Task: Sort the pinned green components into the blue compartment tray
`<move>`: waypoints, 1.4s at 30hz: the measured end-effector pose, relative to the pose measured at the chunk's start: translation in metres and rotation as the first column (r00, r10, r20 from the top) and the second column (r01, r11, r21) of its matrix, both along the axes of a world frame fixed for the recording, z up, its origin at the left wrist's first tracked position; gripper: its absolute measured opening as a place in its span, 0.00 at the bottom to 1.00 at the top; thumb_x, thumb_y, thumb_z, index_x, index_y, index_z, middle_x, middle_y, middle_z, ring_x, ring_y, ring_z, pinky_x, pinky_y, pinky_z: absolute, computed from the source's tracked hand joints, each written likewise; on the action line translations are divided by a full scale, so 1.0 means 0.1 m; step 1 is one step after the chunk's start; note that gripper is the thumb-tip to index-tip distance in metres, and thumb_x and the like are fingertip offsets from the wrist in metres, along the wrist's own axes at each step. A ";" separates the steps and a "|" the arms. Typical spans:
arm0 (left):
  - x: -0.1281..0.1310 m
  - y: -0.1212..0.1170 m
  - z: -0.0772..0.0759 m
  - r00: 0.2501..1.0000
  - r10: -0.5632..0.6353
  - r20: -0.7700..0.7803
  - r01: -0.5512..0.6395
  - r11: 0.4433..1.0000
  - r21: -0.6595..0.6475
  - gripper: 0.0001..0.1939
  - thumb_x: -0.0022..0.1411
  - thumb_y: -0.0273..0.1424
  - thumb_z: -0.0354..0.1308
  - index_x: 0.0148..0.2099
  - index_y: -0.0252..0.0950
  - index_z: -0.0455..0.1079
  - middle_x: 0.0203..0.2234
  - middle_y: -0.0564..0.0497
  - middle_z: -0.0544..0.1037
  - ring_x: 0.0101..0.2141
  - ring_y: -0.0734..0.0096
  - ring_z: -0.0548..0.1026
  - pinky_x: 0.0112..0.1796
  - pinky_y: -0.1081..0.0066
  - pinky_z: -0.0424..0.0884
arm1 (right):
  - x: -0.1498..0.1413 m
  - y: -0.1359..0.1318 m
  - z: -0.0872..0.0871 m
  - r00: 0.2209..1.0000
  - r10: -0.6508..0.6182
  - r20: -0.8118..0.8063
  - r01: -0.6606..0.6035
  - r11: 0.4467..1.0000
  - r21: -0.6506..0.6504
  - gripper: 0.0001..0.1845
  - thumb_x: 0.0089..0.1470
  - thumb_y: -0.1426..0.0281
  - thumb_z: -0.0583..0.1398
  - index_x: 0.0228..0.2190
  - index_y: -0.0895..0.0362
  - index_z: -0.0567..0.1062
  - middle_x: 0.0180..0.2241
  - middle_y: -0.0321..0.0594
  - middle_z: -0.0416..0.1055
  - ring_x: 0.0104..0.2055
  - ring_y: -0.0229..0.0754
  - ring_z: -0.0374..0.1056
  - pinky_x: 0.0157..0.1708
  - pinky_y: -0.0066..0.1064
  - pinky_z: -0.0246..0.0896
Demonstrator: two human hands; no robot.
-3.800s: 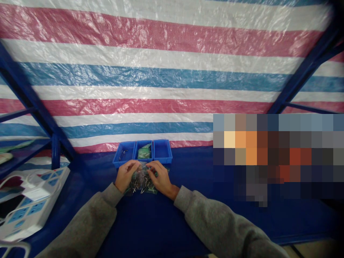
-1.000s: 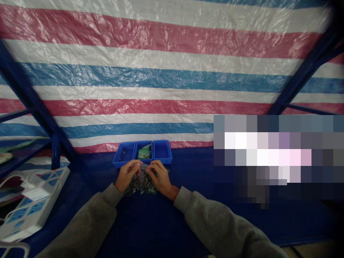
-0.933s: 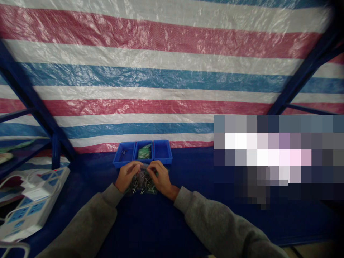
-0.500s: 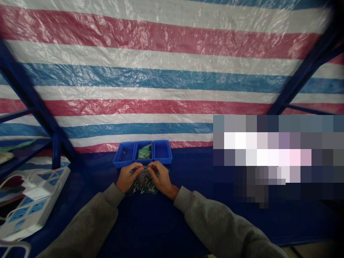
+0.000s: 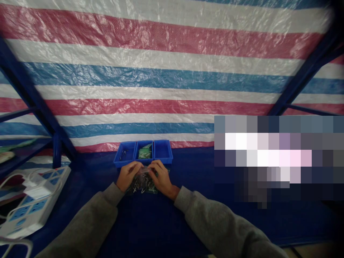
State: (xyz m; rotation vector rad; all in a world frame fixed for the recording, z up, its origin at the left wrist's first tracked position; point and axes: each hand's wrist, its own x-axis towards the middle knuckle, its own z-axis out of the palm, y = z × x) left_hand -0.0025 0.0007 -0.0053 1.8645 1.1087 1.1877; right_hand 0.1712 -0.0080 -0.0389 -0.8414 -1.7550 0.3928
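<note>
clear bag (image 5: 142,178) of metal bits (image 5: 143,185) on the blue table (image 5: 150,222), just in front of three blue bins (image 5: 163,150). left hand (image 5: 128,175) and right hand (image 5: 161,176) both have its top edge pinched between thumb and fingers, pretty close together. left bin's got a few thin pieces (image 5: 123,154), middle one a green packet (image 5: 145,152). power strip (image 5: 33,211) is off to the left, striped tarp (image 5: 161,71) at the back.

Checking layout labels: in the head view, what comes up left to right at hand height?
White power strip → left hand → clear plastic between the fingertips → right hand → pixelated patch.
</note>
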 end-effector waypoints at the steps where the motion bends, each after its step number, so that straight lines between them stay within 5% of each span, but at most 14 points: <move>1: -0.01 0.00 0.01 0.999 -0.007 -0.047 0.009 0.999 0.044 0.13 0.62 0.36 0.51 0.34 0.32 0.72 0.26 0.50 0.74 0.28 0.71 0.70 0.30 0.74 0.66 | 0.00 0.00 0.01 1.000 -0.007 -0.004 0.007 1.000 -0.007 0.06 0.57 0.70 0.54 0.35 0.56 0.71 0.36 0.41 0.66 0.36 0.38 0.64 0.37 0.29 0.61; 8: -0.06 0.03 0.01 0.972 -0.026 -0.235 0.069 0.982 0.176 0.11 0.57 0.36 0.57 0.30 0.33 0.74 0.27 0.49 0.74 0.29 0.71 0.71 0.33 0.73 0.66 | -0.01 0.02 -0.02 1.000 -0.029 0.010 0.029 0.999 -0.021 0.08 0.58 0.68 0.54 0.32 0.57 0.71 0.30 0.39 0.68 0.32 0.38 0.64 0.35 0.29 0.60; 18: -0.02 0.07 -0.06 0.978 -0.037 0.207 0.072 0.983 -0.167 0.20 0.54 0.37 0.60 0.45 0.33 0.62 0.19 0.56 0.72 0.18 0.77 0.68 0.20 0.78 0.63 | 0.00 -0.03 0.05 0.999 0.021 -0.032 -0.020 1.000 0.020 0.14 0.59 0.73 0.50 0.44 0.54 0.71 0.39 0.42 0.70 0.42 0.40 0.66 0.43 0.31 0.61; 26: 0.03 0.03 -0.02 0.972 0.006 0.234 0.049 0.973 -0.228 0.24 0.51 0.37 0.62 0.48 0.30 0.65 0.22 0.50 0.77 0.21 0.71 0.73 0.23 0.74 0.69 | 0.00 0.01 0.00 1.000 -0.002 -0.023 0.003 1.000 0.022 0.12 0.57 0.73 0.53 0.41 0.53 0.73 0.38 0.42 0.68 0.41 0.40 0.65 0.42 0.31 0.62; 32: 0.00 0.04 -0.07 0.987 -0.027 0.156 0.057 0.981 -0.188 0.16 0.53 0.37 0.60 0.40 0.29 0.72 0.25 0.47 0.77 0.23 0.71 0.72 0.21 0.75 0.67 | -0.01 0.02 0.00 0.996 -0.066 -0.059 0.065 0.998 -0.018 0.07 0.57 0.70 0.56 0.33 0.55 0.75 0.34 0.40 0.67 0.36 0.38 0.65 0.37 0.29 0.61; 38: -0.03 0.06 -0.05 0.999 0.010 -0.034 -0.008 0.998 0.064 0.11 0.52 0.36 0.62 0.35 0.34 0.75 0.33 0.46 0.75 0.36 0.66 0.73 0.33 0.72 0.71 | -0.01 0.02 0.00 0.995 -0.048 -0.085 0.045 0.998 -0.040 0.08 0.58 0.70 0.54 0.32 0.57 0.73 0.31 0.39 0.70 0.33 0.37 0.66 0.35 0.28 0.62; 42: -0.01 0.05 -0.06 0.999 -0.035 0.020 0.035 0.999 -0.028 0.11 0.55 0.37 0.59 0.35 0.33 0.71 0.32 0.47 0.75 0.34 0.67 0.74 0.30 0.73 0.71 | -0.02 0.02 -0.03 0.996 -0.044 -0.077 0.041 0.998 -0.047 0.08 0.57 0.69 0.55 0.32 0.57 0.73 0.30 0.38 0.72 0.32 0.38 0.67 0.36 0.28 0.62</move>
